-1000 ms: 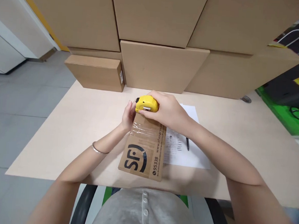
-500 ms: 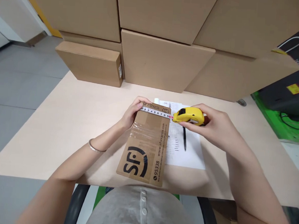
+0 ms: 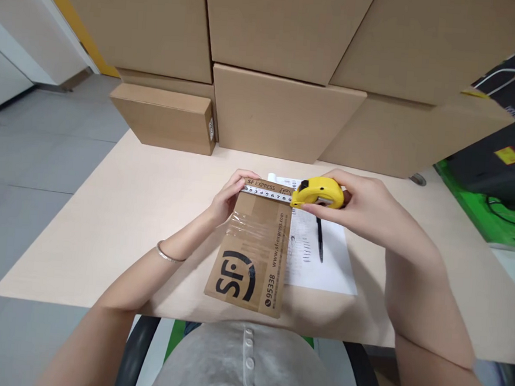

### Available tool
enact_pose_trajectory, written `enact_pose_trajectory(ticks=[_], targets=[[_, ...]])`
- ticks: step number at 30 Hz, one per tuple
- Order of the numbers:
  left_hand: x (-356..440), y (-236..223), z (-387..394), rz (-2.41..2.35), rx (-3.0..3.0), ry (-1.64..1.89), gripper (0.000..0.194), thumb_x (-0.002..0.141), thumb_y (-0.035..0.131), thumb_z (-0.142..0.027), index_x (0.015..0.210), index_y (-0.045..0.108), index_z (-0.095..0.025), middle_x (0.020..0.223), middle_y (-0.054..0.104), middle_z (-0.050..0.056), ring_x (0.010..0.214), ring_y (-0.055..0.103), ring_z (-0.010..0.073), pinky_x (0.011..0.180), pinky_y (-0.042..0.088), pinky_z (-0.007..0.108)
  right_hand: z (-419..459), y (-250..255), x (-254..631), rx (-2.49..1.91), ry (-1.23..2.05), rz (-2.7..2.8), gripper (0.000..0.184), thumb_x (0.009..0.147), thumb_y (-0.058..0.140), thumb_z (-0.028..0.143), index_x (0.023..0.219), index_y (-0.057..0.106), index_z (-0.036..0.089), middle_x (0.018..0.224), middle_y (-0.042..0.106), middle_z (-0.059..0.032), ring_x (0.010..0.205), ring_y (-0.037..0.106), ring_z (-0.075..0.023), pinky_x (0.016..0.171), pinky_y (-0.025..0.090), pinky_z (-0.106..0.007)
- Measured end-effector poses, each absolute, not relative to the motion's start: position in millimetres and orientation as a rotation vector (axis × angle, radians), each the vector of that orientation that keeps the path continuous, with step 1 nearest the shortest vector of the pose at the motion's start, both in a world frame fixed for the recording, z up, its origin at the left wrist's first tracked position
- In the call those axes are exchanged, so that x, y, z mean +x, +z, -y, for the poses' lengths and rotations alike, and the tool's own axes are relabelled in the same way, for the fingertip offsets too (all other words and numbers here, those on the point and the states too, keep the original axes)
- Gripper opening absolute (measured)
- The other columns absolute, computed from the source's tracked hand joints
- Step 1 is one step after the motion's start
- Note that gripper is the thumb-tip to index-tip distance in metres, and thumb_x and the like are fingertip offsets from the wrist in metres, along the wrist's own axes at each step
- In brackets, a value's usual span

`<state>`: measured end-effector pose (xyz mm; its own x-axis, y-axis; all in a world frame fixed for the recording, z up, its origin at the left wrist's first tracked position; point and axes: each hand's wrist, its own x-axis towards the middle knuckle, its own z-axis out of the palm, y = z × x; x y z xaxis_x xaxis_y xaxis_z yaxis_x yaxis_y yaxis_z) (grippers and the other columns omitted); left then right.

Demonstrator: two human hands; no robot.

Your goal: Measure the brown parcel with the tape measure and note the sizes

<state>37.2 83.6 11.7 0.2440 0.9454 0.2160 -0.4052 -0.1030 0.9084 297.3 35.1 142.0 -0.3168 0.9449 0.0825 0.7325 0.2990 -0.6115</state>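
Observation:
A brown cardboard box (image 3: 254, 245) printed with "SF EXPRESS" lies in front of me on the table. Across its far end runs the white blade (image 3: 267, 193) of a tape measure, its numbers facing up. My left hand (image 3: 231, 196) grips the box's far left edge and presses the blade's end there; the fingers below are hidden. In my right hand (image 3: 358, 203) is the yellow tape measure case (image 3: 321, 193), held at the box's right edge. Part of a written paper sheet (image 3: 322, 274) shows beside the box, with a black pen (image 3: 320, 241) on it.
Large cardboard boxes (image 3: 284, 115) are stacked along the back of the table (image 3: 118, 224). A smaller closed box (image 3: 163, 119) stands at the back left. Black equipment (image 3: 499, 136) with cables sits on a green surface (image 3: 468, 202) to the right.
My right hand has moved the yellow case left, closer to the box's edge, and less blade is showing. My left hand keeps its hold. The view has shifted slightly.

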Motion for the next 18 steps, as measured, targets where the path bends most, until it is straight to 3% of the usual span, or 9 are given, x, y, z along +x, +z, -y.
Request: enact_pose_trajectory(ticks=[6,11,15,18], targets=[[39.9,4.3,-88.1,-0.574,1.188,1.242,0.042,0.092,0.067,-0.056,0.119,0.075,-0.026,0.129,0.073,0.006,0.125,0.065,0.0294,0.108,0.049,0.041,-57.8,134.8,242.2,-1.367,0.494,2.322,0.027,0.088,0.078,0.043,0.093,0.064,0.021,0.091,0.073,-0.0034,0.079,0.064,-0.0215,0.068,0.040,-0.032],[8.4,-1.4,-71.1,-0.766,1.427,1.316,0.057,0.100,0.049,-0.068,0.140,0.065,-0.031,0.136,0.071,0.009,0.132,0.062,0.0303,0.114,0.045,0.047,-62.8,123.7,227.6,-1.242,0.534,2.251,0.029,0.088,0.079,0.044,0.097,0.062,0.022,0.097,0.072,-0.0045,0.087,0.064,-0.0230,0.073,0.043,-0.034],[-28.4,1.4,-16.4,-0.700,1.862,1.489,0.074,0.094,0.046,-0.080,0.149,0.059,-0.032,0.144,0.061,0.012,0.138,0.056,0.0338,0.117,0.045,0.053,-67.9,111.0,255.7,-1.335,0.807,1.806,0.041,0.081,0.083,0.055,0.096,0.063,0.022,0.083,0.066,-0.0004,0.068,0.055,-0.0155,0.058,0.040,-0.029],[-36.3,0.8,21.0,-0.563,2.236,1.404,0.099,0.079,0.061,-0.087,0.158,0.050,-0.029,0.149,0.052,0.016,0.142,0.052,0.0391,0.123,0.042,0.060,-72.3,97.8,279.8,-1.337,1.150,1.542,0.039,0.086,0.077,0.057,0.090,0.063,0.021,0.071,0.055,0.0028,0.050,0.035,-0.0077,0.044,0.023,-0.025]])
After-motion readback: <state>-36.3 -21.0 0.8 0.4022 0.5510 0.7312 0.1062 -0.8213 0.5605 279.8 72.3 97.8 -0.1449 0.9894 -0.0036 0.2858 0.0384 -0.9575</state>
